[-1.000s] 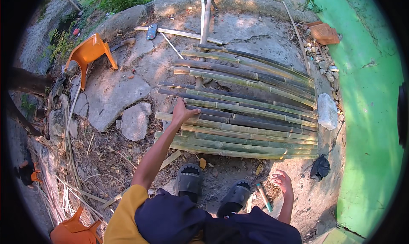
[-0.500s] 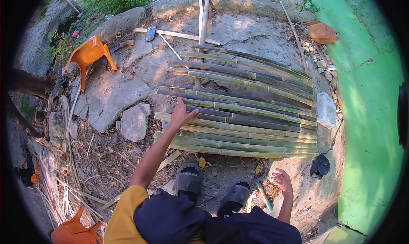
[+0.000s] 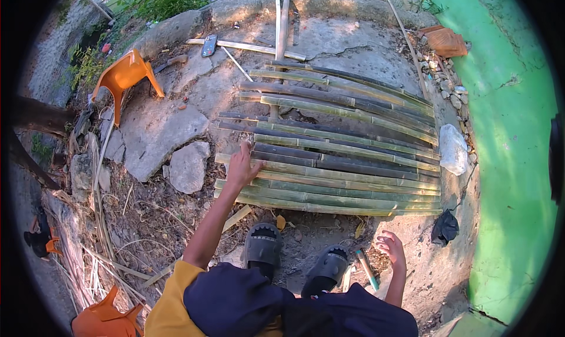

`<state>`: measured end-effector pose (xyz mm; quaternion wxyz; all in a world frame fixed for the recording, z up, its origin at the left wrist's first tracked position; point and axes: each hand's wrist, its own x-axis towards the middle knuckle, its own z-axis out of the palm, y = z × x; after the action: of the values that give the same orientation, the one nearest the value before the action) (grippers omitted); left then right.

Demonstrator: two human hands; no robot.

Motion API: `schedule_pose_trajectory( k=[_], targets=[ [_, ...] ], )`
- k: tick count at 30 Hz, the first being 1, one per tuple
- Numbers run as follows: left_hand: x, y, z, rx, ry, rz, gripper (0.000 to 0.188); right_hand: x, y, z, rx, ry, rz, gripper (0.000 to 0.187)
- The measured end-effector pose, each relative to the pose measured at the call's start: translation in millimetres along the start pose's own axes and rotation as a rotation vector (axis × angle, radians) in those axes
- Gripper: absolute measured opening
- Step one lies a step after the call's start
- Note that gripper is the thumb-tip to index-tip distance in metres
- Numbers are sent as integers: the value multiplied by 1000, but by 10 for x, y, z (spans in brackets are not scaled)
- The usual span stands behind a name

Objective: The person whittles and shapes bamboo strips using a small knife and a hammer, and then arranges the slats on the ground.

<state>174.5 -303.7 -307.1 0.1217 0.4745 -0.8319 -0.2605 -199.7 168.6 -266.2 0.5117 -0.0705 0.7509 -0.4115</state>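
Several split bamboo slats [image 3: 353, 167], green to dark brown, lie side by side on the ground in front of me. My left hand [image 3: 240, 167] is over their left ends, with a finger stretched forward and the thumb apart. It seems to rest on the nearer slats; I cannot tell how firmly it touches. My right hand [image 3: 392, 250] hangs at the lower right, empty, its fingers loosely bent and apart. Close to it on the ground lies a tool with a wooden and teal handle [image 3: 366, 269], partly hidden; its kind is unclear.
An orange plastic chair [image 3: 130, 78] stands at the left. A phone [image 3: 209, 46] lies by a thin wooden strip at the back. Stone slabs [image 3: 189, 167] are left of the bamboo. A clear plastic bag [image 3: 453, 152] and a black bag [image 3: 445, 227] lie right, before a green wall [image 3: 512, 160].
My left hand has drawn back toward me and slightly left, from the middle slats to the nearer ones. My right hand has hardly moved.
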Motion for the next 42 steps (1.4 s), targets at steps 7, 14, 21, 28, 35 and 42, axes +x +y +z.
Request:
schedule_pose_trajectory(
  k=[7, 14, 21, 28, 35, 42],
  targets=[
    [-61, -84, 91, 126, 125, 130, 71, 50, 118, 30, 12, 11, 6, 41],
    [145, 85, -34, 115, -151, -69, 84, 70, 260, -20, -13, 29, 27, 40],
    [417, -310, -265, 70, -430, -68, 113, -129, -520, 486, -630, -75, -344, 33],
    [468, -202, -325, -35, -488, -12, 98, -221, -1421, 977, -1304, -558, -482, 36],
    [350, -231, -251, -160, -335, -174, 81, 495, -1738, 2145, -1154, -416, -872, 33],
    [265, -266, -175, -57, -201, -85, 83, 986, -1671, 3196, -803, -138, -1049, 29]
  ],
)
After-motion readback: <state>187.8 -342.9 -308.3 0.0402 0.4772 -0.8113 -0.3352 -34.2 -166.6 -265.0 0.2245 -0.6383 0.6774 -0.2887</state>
